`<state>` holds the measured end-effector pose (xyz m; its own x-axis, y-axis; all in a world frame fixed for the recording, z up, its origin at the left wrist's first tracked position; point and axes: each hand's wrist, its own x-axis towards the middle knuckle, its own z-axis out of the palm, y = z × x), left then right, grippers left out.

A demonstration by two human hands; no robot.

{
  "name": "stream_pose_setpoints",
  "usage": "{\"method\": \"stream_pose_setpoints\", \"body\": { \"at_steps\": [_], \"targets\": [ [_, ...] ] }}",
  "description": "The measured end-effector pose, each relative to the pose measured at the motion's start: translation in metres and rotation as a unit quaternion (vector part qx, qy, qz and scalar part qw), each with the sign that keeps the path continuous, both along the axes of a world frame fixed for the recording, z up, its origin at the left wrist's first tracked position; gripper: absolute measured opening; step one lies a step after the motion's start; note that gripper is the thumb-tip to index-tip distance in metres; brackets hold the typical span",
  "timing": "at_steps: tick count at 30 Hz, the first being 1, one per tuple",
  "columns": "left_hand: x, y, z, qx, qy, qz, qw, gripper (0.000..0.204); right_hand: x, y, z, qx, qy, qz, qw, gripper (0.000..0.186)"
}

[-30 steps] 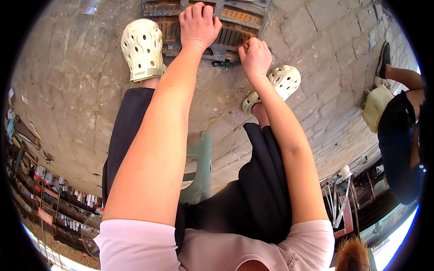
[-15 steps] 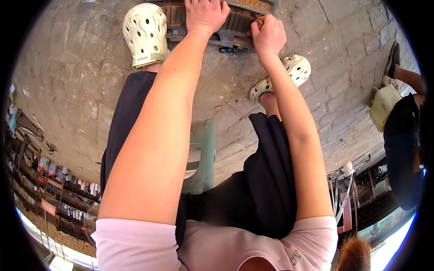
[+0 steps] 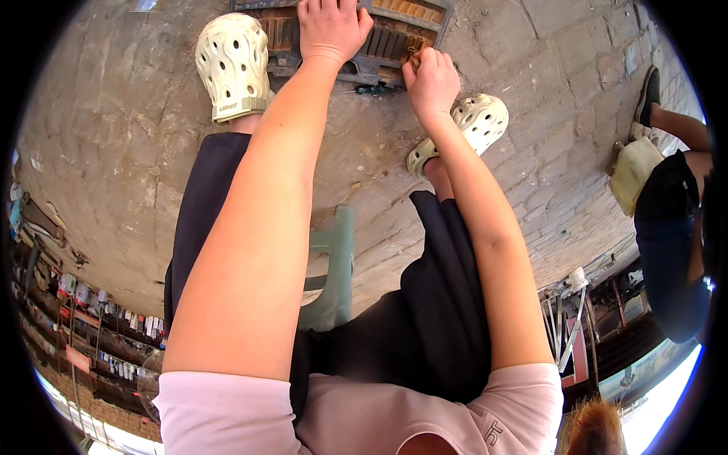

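My left hand [image 3: 327, 30] rests on a dark, rusty slotted plate [image 3: 387, 26] at the top of the view, fingers spread and bent, tips partly out of frame. My right hand [image 3: 432, 80] is closed at the plate's right part, around a small rust-brown thing [image 3: 415, 59] too small and hidden to name. A tool with a dark green handle [image 3: 371, 90] lies on the ground just below the plate. My cream perforated clogs stand either side, the left [image 3: 230, 64] beside the plate and the right [image 3: 478, 121] under my right wrist.
A pale green plastic stool [image 3: 337, 250] is under me on the uneven paved ground [image 3: 121, 152]. Another person [image 3: 671, 243] sits at the right edge, with a pale yellow bag [image 3: 633, 171]. Cluttered shelving [image 3: 98, 334] lines the lower left, and metal frames [image 3: 569, 326] the lower right.
The view shifted up and back slightly, moving the scene within the frame. My hands remain at the plate in much the same pose, the right fingers still closed.
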<state>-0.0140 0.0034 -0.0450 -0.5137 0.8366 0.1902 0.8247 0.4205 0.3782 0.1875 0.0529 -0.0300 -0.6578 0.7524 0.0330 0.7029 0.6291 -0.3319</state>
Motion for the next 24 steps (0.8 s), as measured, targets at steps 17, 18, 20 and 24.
{"method": "stream_pose_setpoints", "body": {
  "at_steps": [17, 18, 20, 24],
  "targets": [
    [-0.006, 0.0, -0.004, 0.031, 0.016, -0.002, 0.999, 0.036, -0.021, 0.035, 0.003, 0.04, 0.066, -0.117, 0.99, 0.02],
    [-0.003, -0.001, -0.005, 0.035, 0.015, -0.001, 0.999, 0.036, -0.013, 0.034, 0.01, 0.024, 0.079, -0.152, 0.985, 0.019],
    [-0.003, -0.003, -0.005, 0.022, 0.016, 0.001, 1.0, 0.037, -0.008, 0.036, 0.017, 0.006, 0.094, -0.131, 0.987, 0.018],
    [-0.003, -0.002, -0.005, 0.0, 0.011, 0.001, 1.0, 0.037, -0.008, 0.036, 0.02, 0.024, 0.031, -0.054, 0.998, 0.019]
  ]
}}
